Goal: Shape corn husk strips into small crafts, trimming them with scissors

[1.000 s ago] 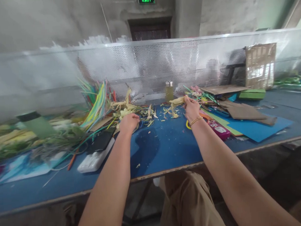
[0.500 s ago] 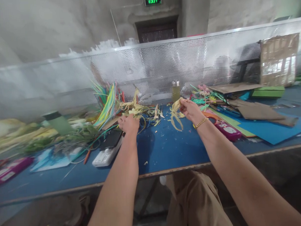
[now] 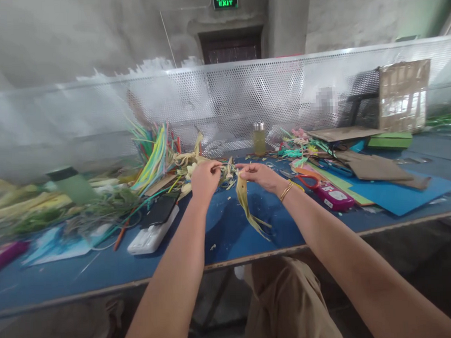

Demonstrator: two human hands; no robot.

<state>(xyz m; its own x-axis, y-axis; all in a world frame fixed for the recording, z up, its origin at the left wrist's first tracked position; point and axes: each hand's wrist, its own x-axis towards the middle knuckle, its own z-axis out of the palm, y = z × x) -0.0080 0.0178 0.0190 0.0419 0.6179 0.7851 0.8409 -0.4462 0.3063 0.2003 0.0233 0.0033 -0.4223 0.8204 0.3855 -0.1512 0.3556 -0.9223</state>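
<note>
Over the middle of the blue bench (image 3: 235, 242), a dry yellow leaf (image 3: 243, 198) is held by the right hand (image 3: 243, 173). Its top is pinched between the thumb and fingers, and its long, split end is left to hang down toward the front edge. The left hand (image 3: 213, 170) is held just beside it, with its fingers curled in. It cannot be told if anything is gripped there.

Behind the left hand, a pile of dry leaves (image 3: 190, 158) is spread out. Next to it, toward the left end of the bench, a bunch of bright strips (image 3: 154, 159) is stood up. Nearer the front edge, a black phone (image 3: 160, 209) is laid on a white box (image 3: 146, 241).

By the back edge, a small bottle (image 3: 259, 140) is stood upright. On the right side, red scissors (image 3: 309, 181) are laid beside a purple box (image 3: 333, 196). Farther right, blue paper (image 3: 404, 197) is partly covered by brown cardboard (image 3: 373, 167).
</note>
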